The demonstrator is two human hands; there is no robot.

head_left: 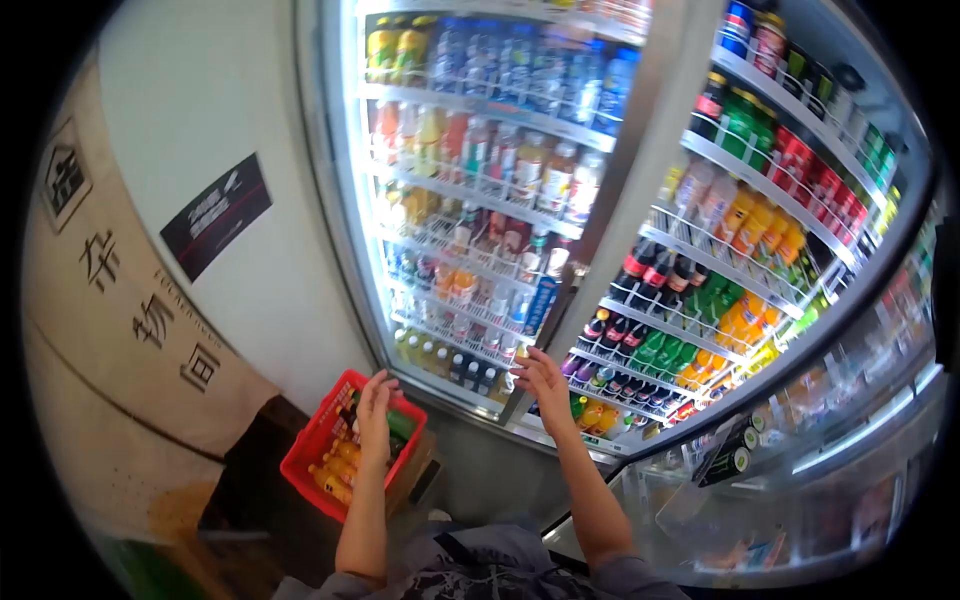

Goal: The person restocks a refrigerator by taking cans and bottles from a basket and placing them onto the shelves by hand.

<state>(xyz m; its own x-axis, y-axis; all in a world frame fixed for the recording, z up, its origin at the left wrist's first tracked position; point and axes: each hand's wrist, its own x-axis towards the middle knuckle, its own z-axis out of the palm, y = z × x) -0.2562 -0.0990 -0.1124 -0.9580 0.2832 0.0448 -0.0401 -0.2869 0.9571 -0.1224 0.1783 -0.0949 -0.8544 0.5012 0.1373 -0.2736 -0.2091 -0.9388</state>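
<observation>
My left hand (376, 415) is raised over the right side of a red plastic basket (362, 378), with its fingers stretched out and nothing seen in it. Inside the basket lie several orange drink bottles (338, 468), along with some dark and green ones partly hidden by my hand and forearm. In front of the lower edge of the drinks fridge, my right hand (543, 388) is held up with its fingers apart, also holding nothing that I can see. The fridge's left glass door (470, 190) is shut, while the right section stands open.
Shelves of cola (640, 262), green and orange bottles fill the open section. Its swung-out door (800, 395) curves along the right. Dark cans (735, 460) show beside that door. A white wall with a black sign (216, 215) and a beige curtain (130, 300) are at left.
</observation>
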